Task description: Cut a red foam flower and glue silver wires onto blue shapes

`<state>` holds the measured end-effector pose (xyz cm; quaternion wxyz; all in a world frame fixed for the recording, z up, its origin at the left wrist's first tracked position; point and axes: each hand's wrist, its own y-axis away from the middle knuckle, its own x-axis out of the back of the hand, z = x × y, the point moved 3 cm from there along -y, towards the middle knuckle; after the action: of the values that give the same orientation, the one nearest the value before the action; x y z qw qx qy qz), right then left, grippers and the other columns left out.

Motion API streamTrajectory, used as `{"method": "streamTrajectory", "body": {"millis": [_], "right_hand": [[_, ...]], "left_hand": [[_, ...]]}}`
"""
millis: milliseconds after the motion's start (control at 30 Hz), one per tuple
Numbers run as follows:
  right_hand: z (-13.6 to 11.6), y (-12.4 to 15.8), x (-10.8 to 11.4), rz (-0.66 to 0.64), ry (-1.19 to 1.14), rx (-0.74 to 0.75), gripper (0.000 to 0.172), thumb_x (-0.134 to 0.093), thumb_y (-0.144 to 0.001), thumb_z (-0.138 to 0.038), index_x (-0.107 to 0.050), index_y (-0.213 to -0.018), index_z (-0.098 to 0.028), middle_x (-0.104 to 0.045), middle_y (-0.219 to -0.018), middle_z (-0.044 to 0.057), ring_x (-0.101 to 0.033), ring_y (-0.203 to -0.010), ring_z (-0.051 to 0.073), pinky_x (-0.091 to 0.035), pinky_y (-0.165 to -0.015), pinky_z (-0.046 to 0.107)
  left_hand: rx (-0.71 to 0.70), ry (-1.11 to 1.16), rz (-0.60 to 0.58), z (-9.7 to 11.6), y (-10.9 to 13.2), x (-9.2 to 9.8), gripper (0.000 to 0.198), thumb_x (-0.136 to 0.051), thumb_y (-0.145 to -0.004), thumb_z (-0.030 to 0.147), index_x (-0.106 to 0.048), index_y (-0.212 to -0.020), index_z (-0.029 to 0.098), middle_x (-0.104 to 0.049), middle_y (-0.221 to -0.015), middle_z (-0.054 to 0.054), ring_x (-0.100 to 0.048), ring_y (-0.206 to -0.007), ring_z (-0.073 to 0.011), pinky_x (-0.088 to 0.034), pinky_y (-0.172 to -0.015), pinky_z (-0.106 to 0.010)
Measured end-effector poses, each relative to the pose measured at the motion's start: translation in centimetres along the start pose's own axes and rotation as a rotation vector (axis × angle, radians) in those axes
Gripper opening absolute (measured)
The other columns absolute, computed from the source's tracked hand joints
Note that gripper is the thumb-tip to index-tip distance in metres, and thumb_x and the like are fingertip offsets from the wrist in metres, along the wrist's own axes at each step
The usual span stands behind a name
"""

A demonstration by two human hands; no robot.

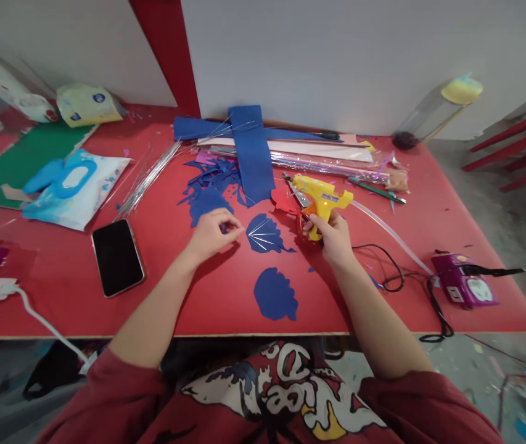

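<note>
My right hand [335,239] is wrapped round the handle of a yellow hot glue gun [322,192], its nozzle pointing left. My left hand [213,235] has thumb and forefinger pressed together just left of a blue scalloped cutout [259,223]; whatever is in the pinch, if anything, is too small to see. Several thin silvery wires [263,234] fan out across that cutout from its left tip. A second blue scalloped cutout [275,293] lies flat nearer the table edge. Beside the gun's nozzle are a red cut piece [285,201] and what look like scissors or pliers, partly hidden.
Blue scraps [211,179], a blue strip [252,154] and wrapped sticks lie behind my hands. Left are a wire bundle [154,176], a phone [118,258] and a wipes pack [75,188]. A black cord runs right to a purple power box [465,280].
</note>
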<state>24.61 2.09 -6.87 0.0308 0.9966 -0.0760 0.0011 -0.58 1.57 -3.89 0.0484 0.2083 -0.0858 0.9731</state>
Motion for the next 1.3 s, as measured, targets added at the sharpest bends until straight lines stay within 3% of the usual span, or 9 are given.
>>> {"method": "streamTrajectory", "body": {"millis": [167, 233, 300, 400, 533, 667, 800, 1033, 1300], "right_hand": [[-0.1, 0.0, -0.1, -0.017, -0.050, -0.002, 0.026, -0.065, -0.065, -0.036, -0.045, -0.071, -0.022, -0.056, -0.050, -0.007, -0.051, -0.043, 0.008, -0.039, -0.043, 0.020], [-0.1, 0.1, -0.2, -0.015, -0.074, -0.003, 0.026, -0.066, -0.064, -0.035, -0.045, -0.071, -0.022, -0.056, -0.049, -0.007, -0.051, -0.042, 0.008, -0.039, -0.042, 0.020], [-0.1, 0.2, -0.3, -0.013, -0.094, -0.008, 0.026, -0.067, -0.063, -0.033, -0.046, -0.072, -0.022, -0.056, -0.048, -0.008, -0.050, -0.041, 0.008, -0.039, -0.042, 0.020], [-0.1, 0.2, -0.4, -0.017, -0.109, -0.013, 0.026, -0.067, -0.061, -0.032, -0.046, -0.073, -0.021, -0.056, -0.049, -0.008, -0.051, -0.041, 0.008, -0.040, -0.042, 0.020], [-0.3, 0.3, -0.4, -0.025, -0.102, -0.008, 0.028, -0.070, -0.059, -0.031, -0.048, -0.072, -0.019, -0.057, -0.049, -0.006, -0.052, -0.043, 0.008, -0.041, -0.046, 0.021], [-0.4, 0.4, -0.4, -0.019, -0.066, -0.030, 0.028, -0.072, -0.056, -0.030, -0.050, -0.068, -0.017, -0.056, -0.046, -0.005, -0.051, -0.043, 0.008, -0.040, -0.046, 0.021], [-0.2, 0.5, -0.5, 0.010, -0.005, -0.053, 0.028, -0.072, -0.055, -0.032, -0.052, -0.068, -0.017, -0.055, -0.046, -0.005, -0.050, -0.043, 0.008, -0.040, -0.045, 0.022], [-0.1, 0.5, -0.5, -0.018, 0.057, -0.090, 0.037, -0.074, -0.052, -0.033, -0.054, -0.079, -0.018, -0.059, -0.059, -0.003, -0.049, -0.047, 0.008, -0.040, -0.046, 0.023], [-0.5, -0.2, -1.0, -0.281, 0.041, -0.059, 0.034, -0.073, -0.056, -0.031, -0.059, -0.084, -0.018, -0.063, -0.077, 0.000, -0.043, -0.047, 0.006, -0.037, -0.046, 0.023]], "left_hand": [[-0.038, -0.636, 0.367, -2.2, -1.2, 7.8, 0.009, -0.061, -0.073, 0.026, -0.064, -0.068, 0.019, -0.058, -0.070, -0.002, -0.052, -0.069, -0.0151, -0.042, -0.069, -0.029], [0.011, -0.894, 0.417, -3.5, -1.8, 10.5, 0.014, -0.056, -0.077, 0.031, -0.062, -0.072, 0.020, -0.060, -0.079, -0.006, -0.055, -0.079, -0.0198, -0.043, -0.070, -0.033], [0.144, -1.084, 0.353, -4.9, -2.4, 12.2, 0.018, -0.055, -0.077, 0.035, -0.061, -0.069, 0.020, -0.062, -0.078, -0.006, -0.057, -0.079, -0.0227, -0.042, -0.067, -0.035], [0.242, -1.200, 0.220, -6.2, -2.7, 12.6, 0.025, -0.043, -0.083, 0.029, -0.066, -0.079, 0.019, -0.063, -0.072, -0.003, -0.059, -0.082, -0.0230, -0.039, -0.069, -0.035], [0.225, -1.197, 0.254, -5.7, -2.0, 11.1, 0.028, -0.041, -0.082, 0.023, -0.065, -0.095, 0.018, -0.067, -0.083, -0.008, -0.060, -0.083, -0.0255, -0.037, -0.071, -0.037], [0.187, -1.192, 0.240, -4.7, -1.1, 8.4, 0.037, -0.041, -0.085, 0.041, -0.065, -0.081, 0.014, -0.066, -0.071, -0.013, -0.060, -0.072, -0.0277, -0.036, -0.069, -0.038], [-0.156, -1.026, 0.238, -3.4, -0.1, 4.0, 0.024, -0.041, -0.085, 0.023, -0.061, -0.096, 0.016, -0.069, -0.087, -0.009, -0.061, -0.079, -0.0224, -0.035, -0.076, -0.037], [-0.740, -0.813, -0.038, -0.6, 4.2, -4.4, 0.018, -0.046, -0.084, 0.016, -0.063, -0.088, 0.014, -0.069, -0.089, -0.007, -0.058, -0.086, -0.0204, -0.037, -0.079, -0.036], [-0.751, -0.711, -0.098, -0.9, 4.7, -4.7, 0.016, -0.047, -0.084, 0.015, -0.062, -0.088, 0.013, -0.068, -0.089, -0.007, -0.055, -0.089, -0.0207, -0.038, -0.080, -0.037]]}}
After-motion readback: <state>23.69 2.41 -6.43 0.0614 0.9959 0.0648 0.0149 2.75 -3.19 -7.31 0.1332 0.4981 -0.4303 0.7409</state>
